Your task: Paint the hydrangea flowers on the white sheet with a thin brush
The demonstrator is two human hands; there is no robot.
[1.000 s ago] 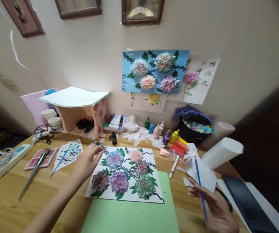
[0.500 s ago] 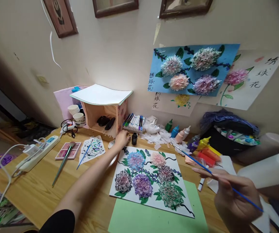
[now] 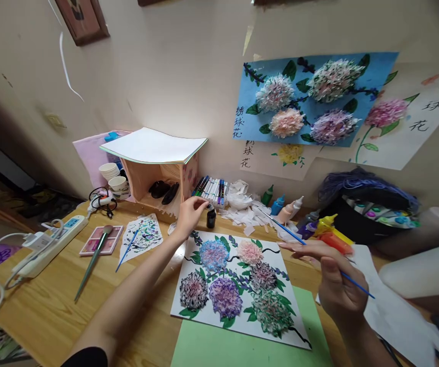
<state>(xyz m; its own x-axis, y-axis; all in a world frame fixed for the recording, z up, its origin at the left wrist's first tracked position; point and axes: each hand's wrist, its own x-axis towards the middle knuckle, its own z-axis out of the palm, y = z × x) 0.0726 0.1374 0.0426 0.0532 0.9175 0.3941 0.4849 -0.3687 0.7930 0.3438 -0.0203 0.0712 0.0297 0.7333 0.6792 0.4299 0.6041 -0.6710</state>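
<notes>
A small black ink bottle [image 3: 211,219] stands upright on the table behind the flower picture. At its rim, the thumb and finger of my left hand [image 3: 189,216] are pinched together from the left. Between the fingers and thumb of my right hand [image 3: 341,283] is a thin blue paintbrush [image 3: 286,230], its tip pointing left toward the white scraps. Below both hands lies a white board picture [image 3: 229,316] with raised blue, pink, purple, green and dark flowers, painted leaves and black stems. It rests partly on a green sheet [image 3: 250,351].
An open box [image 3: 131,178] holding dark objects stands behind my left hand. Markers [image 3: 213,189], white scraps [image 3: 242,216] and paint bottles [image 3: 278,205] line the wall. A power strip [image 3: 51,250], pink palette [image 3: 112,243], large brush [image 3: 89,270] and paint-marked paper [image 3: 152,232] lie left.
My left hand has risen from the tabletop beside the ink bottle to its rim. My right hand has moved left with the paintbrush, over the picture's right edge.
</notes>
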